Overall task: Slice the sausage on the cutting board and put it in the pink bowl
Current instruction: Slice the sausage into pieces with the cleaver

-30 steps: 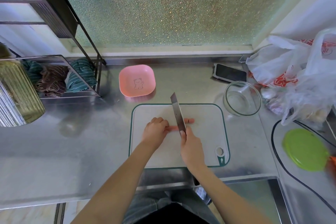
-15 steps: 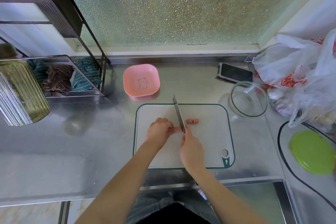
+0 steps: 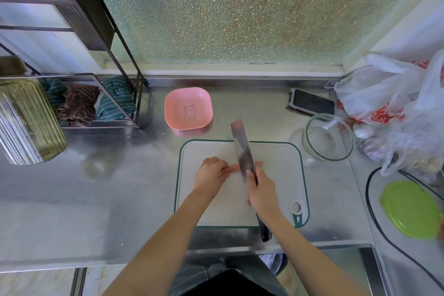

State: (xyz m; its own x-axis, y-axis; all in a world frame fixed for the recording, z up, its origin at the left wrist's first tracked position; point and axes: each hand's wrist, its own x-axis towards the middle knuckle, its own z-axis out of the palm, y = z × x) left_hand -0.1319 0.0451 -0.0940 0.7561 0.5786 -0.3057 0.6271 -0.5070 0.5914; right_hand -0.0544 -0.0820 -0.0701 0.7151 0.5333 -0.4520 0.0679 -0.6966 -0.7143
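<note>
I see my left hand (image 3: 211,173) curled down on the sausage (image 3: 232,168), fingertips pinning it to the board (image 3: 276,190) near the middle. My right hand (image 3: 262,191) is clenched round the knife (image 3: 242,151) handle, forefinger laid along the blade's spine. The blade crosses over the sausage, tip toward the far edge. It is blurred, and I cannot tell whether its edge touches the meat.

A pinkish bit (image 3: 259,164) shows just right of the blade; whether it is a cut piece or the sausage's end I cannot make out. My left fingers hide the other end.

The pink bowl (image 3: 188,110) sits on the counter (image 3: 72,199) just beyond the board's far left corner, nothing in it but a printed bear. A glass bowl (image 3: 328,137) stands just off the board's far right corner, a phone (image 3: 312,104) behind it. Plastic bags (image 3: 396,108) crowd the right side, their contents unclear. A green lid (image 3: 410,209) lies near right, ringed by a black cable (image 3: 371,209). At left a rack (image 3: 115,94) holds striped cloths (image 3: 77,103), and a ribbed jar (image 3: 26,120) is cut off by the frame.
</note>
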